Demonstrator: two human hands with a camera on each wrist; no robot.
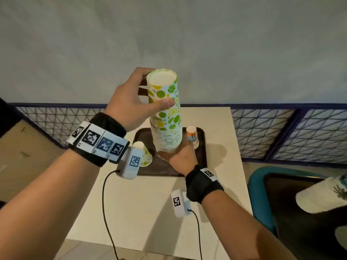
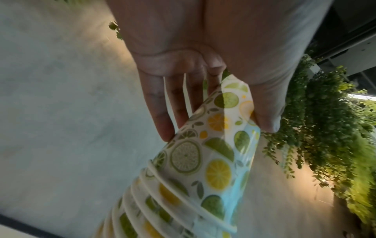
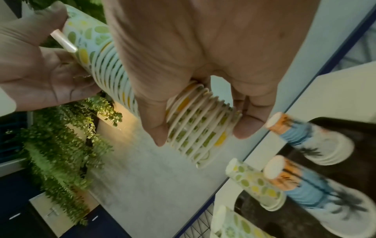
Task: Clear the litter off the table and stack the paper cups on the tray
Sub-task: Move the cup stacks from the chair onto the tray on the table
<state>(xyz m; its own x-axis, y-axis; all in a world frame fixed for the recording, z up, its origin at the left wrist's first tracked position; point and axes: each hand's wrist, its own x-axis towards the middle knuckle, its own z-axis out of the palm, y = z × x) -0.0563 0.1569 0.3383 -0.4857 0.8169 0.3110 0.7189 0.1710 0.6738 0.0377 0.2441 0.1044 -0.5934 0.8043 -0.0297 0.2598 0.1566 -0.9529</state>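
Head view, both hands (image 1: 131, 102) (image 1: 178, 156) gripping cup stack (image 1: 166, 117), white table (image 1: 150, 203), grey wall (image 1: 169, 34)

Your left hand (image 1: 129, 102) grips the upper part of the cup stack (image 1: 166, 113); your right hand (image 1: 178, 154) holds its lower end from below; stack sits upright between them, above the tray (image 1: 201, 156); single cup (image 1: 144, 152) on tray just below your left wrist; small stack (image 1: 192, 136) on tray just beyond your right hand.
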